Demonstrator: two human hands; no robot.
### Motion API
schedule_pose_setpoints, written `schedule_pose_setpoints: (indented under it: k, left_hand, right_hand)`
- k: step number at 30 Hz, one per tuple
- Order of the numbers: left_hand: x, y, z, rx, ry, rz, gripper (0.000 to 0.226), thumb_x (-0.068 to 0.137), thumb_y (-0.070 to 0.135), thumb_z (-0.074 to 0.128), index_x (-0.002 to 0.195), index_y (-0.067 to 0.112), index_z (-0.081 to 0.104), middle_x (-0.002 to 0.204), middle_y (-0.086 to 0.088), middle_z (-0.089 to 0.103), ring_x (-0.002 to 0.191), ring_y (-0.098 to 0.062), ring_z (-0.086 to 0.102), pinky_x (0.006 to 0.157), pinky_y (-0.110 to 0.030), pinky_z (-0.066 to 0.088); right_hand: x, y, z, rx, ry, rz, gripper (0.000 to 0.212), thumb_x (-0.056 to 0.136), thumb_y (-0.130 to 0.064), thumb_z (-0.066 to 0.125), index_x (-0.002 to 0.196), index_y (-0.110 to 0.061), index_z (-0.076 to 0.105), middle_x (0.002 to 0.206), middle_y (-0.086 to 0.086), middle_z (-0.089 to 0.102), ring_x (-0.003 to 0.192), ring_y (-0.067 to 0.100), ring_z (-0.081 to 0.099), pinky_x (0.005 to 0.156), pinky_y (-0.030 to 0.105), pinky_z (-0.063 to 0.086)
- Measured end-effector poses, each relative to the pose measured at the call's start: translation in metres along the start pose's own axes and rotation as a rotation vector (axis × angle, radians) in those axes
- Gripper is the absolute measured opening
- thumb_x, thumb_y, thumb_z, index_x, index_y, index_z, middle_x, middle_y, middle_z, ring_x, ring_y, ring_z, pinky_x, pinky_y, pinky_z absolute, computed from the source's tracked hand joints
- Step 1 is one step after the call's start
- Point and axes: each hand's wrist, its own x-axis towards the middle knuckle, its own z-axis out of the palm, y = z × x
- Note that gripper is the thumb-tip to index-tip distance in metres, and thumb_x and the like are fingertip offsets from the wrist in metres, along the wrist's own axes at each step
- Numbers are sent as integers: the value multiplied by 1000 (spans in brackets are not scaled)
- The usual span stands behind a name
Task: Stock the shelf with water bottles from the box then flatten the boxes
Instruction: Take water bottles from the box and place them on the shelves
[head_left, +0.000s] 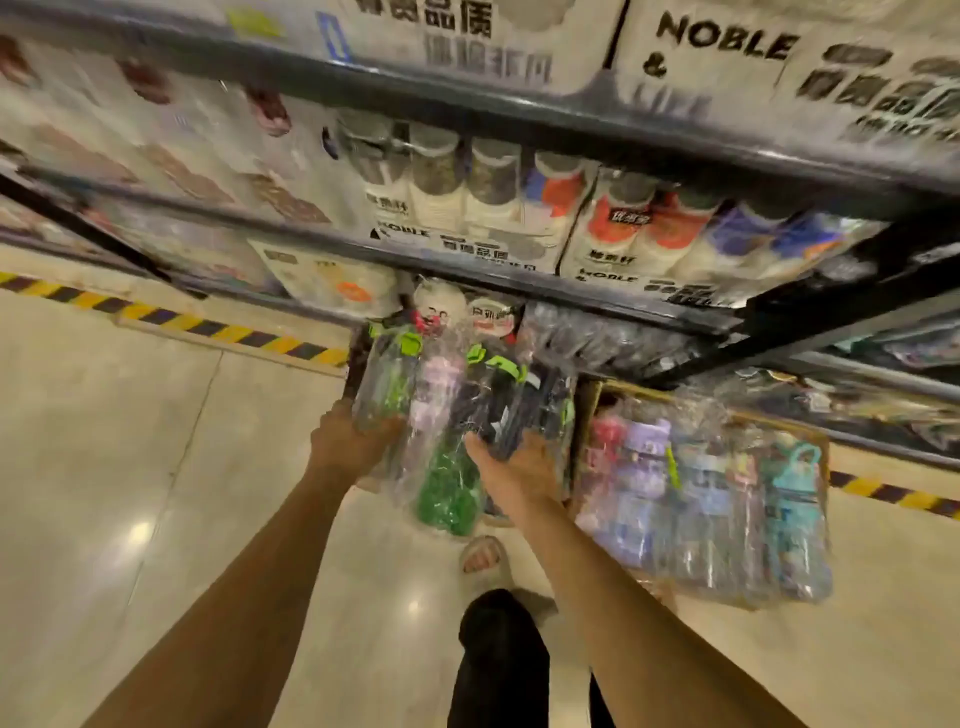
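**Hands.** The left hand (349, 441) and right hand (519, 467) are both raised at the centre of the frame, each gripping the same bundle of water bottles (441, 395). The left hand's fingers curl round the bundle's lower left side. The right hand holds the lower right, with its thumb laid across the front. Motion blur hides the finer finger positions.

**Task item.** The bundle is wrapped in clear plastic film. It contains bottles with green, lilac and dark bodies, and bright green clasps show near the tops. Its upper end sits at the front edge of the lowest visible level of the shelf (623, 312), just below the dark metal beam. Whether it touches the shelf cannot be determined.

**Box.** A cardboard box (628, 388) stands on the floor (130, 441) at centre right, just beside the held bundle. It is filled with more wrapped bottles (701, 493) in pink, purple, blue and teal, standing upright and rising above its rim.

**Surroundings.**
- White cartons (644, 234) printed "NOBLE" fill the upper levels across the top of the frame.
- Yellow-and-black hazard tape (171, 317) runs along the floor at the shelf base.
- At lower centre are a sandalled foot (483, 558) and a dark trouser leg (501, 665).
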Motion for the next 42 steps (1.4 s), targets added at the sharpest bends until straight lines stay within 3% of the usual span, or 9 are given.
schedule_pose_setpoints:
  k: [2,8,12,21,27,30,34,38,42]
  left_hand:
    - [15,-6,7,-10,-25,20,107,63,76,64,142,6,50,131,-17,61,116,-40,62,97,-52,55]
    - [55,-36,27,-132,-106,35,85,68,58,91,129,15,50,119,-3,67,106,-29,68,94,-49,57]
    - [71,-50,30,-134,-81,103,50,70,52,92,104,27,65,88,22,75,78,1,72,71,-27,56]
    - [66,-56,17,-313,-82,33,86,56,66,87,125,20,65,109,1,75,95,-22,75,86,-48,63]
    - [34,-56,-1,-396,-12,10,78,56,64,85,117,22,61,105,3,73,93,-23,73,86,-50,61]
    - [10,-54,-15,-432,6,44,71,64,58,86,119,23,59,106,4,72,94,-24,72,80,-50,62]
    - [-36,-37,-39,-553,20,72,55,70,54,89,114,40,61,99,6,73,80,-19,76,50,-41,60]
    - [-91,-1,-62,-602,33,158,45,64,59,88,99,55,61,95,23,73,76,-4,74,48,-35,59]
    - [-118,21,-73,-650,47,171,38,76,44,90,100,43,61,95,13,74,83,-13,75,50,-33,60]
  right_hand:
    - [16,-3,18,18,-18,64,110,81,-79,62,161,-15,21,162,13,37,146,36,41,116,48,36]
    - [40,-6,54,-48,41,119,125,76,-82,66,159,-8,8,165,19,14,151,43,22,113,54,37]
    - [46,-9,66,-29,116,132,109,73,-74,76,143,-8,25,148,17,31,137,41,38,103,49,47]
    - [45,-5,53,155,141,117,86,73,-55,80,132,-11,36,130,11,53,111,33,59,92,43,52]
    - [25,-5,17,250,118,69,94,60,-60,78,135,-16,42,127,7,62,113,29,62,100,48,53]
    - [6,-6,-4,290,115,29,76,68,-51,83,127,-21,46,116,1,66,102,21,66,90,41,56]
    - [-35,-14,-42,315,93,-34,60,75,-44,85,122,-25,53,104,-8,71,82,4,69,61,19,49]
    - [-89,-23,-91,334,111,-117,53,80,-37,86,119,-26,51,105,-6,72,94,10,68,68,24,48]
    - [-126,-24,-122,380,125,-215,43,82,-31,86,100,-33,46,99,-15,67,74,-7,65,55,9,44]
